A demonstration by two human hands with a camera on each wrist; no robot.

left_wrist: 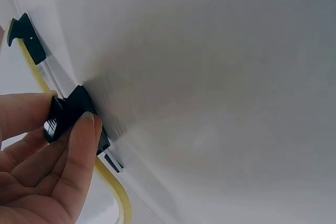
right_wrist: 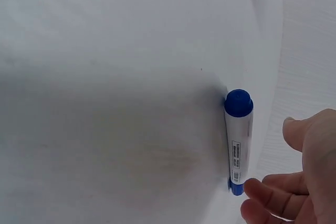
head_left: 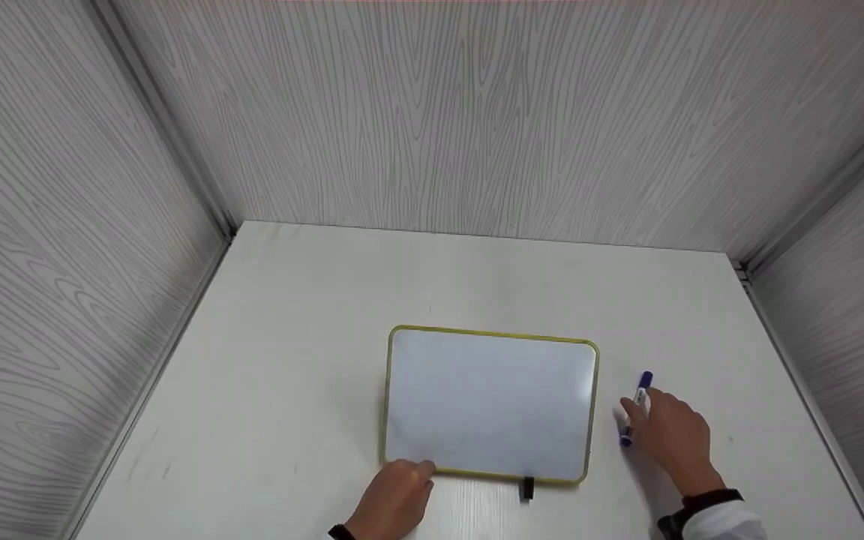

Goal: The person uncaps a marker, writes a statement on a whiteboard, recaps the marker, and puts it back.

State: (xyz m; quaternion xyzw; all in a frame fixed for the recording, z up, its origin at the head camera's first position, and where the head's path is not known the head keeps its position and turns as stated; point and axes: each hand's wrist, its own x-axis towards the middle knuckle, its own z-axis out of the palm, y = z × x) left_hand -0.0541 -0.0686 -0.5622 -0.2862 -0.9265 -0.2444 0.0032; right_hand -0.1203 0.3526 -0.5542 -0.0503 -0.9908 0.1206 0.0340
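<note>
Left hand (head_left: 394, 495): thumb and fingers pinching a black clip (left_wrist: 79, 109) at the board's near edge, toward its left corner. Hazard: a sideways pull or uneven squeeze could twist the clip off the rim or drag the board askew.

Right hand (head_left: 672, 435): thumb and fingers parted about the marker, not closed round it; whether a fingertip touches its end, cannot tell. Hazard: the barrel looks round, so a glancing fingertip could set it rolling; a grasp too near one end would likely let it swing.

Marker (right_wrist: 240, 140): white barrel, blue ends, lying on the table to the right of the board and apart from it.

Board (head_left: 490, 405): white face, yellow rim, between the hands. Whether propped or flat, cannot tell. Hazard: if it leans on its clips, a knock or a lost hold at the near edge could tip it.

Second clip (head_left: 527, 488): on the near edge, toward the right corner, untouched.

Table (head_left: 289, 337): pale, apparently smooth; probably little to stop a slide or a roll.
</note>
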